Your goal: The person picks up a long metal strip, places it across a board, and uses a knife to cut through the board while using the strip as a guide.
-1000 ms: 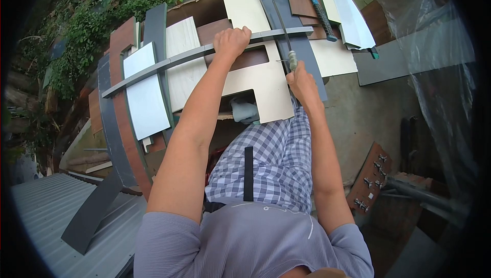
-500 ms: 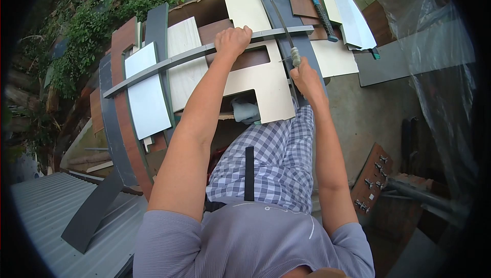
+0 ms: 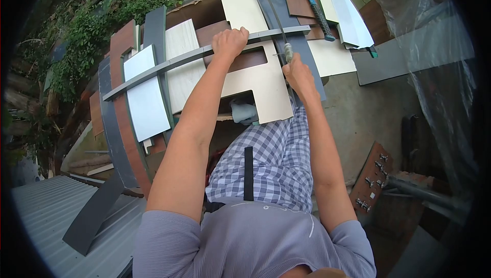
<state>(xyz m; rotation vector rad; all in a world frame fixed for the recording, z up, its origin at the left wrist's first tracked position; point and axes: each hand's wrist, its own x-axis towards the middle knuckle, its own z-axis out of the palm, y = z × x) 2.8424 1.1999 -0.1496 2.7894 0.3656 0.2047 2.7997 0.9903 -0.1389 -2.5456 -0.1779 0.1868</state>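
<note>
A long grey metal bar (image 3: 174,61) lies across several loose boards. My left hand (image 3: 230,42) is closed over it near its middle, above a cream board with rectangular cut-outs (image 3: 271,89). In my right hand (image 3: 300,77) is a long, thin-bladed tool (image 3: 288,51) with a pale handle. Its dark blade points away from me and crosses over the bar near the right end. Beneath the tool runs a dark grey board (image 3: 302,55). I cannot make out whether the blade touches the bar or the board.
On the boards at the upper right lies a hammer (image 3: 313,7) with a blue-black handle. A brown board with metal fittings (image 3: 372,175) stands at the lower right. Clear plastic sheeting (image 3: 434,68) hangs at right. Corrugated metal (image 3: 46,216) is at lower left, green plants (image 3: 117,17) at upper left.
My right hand and the thin-bladed tool have shifted slightly left and away from me. My left hand keeps its grip on the bar. The whole view has shifted a little.
</note>
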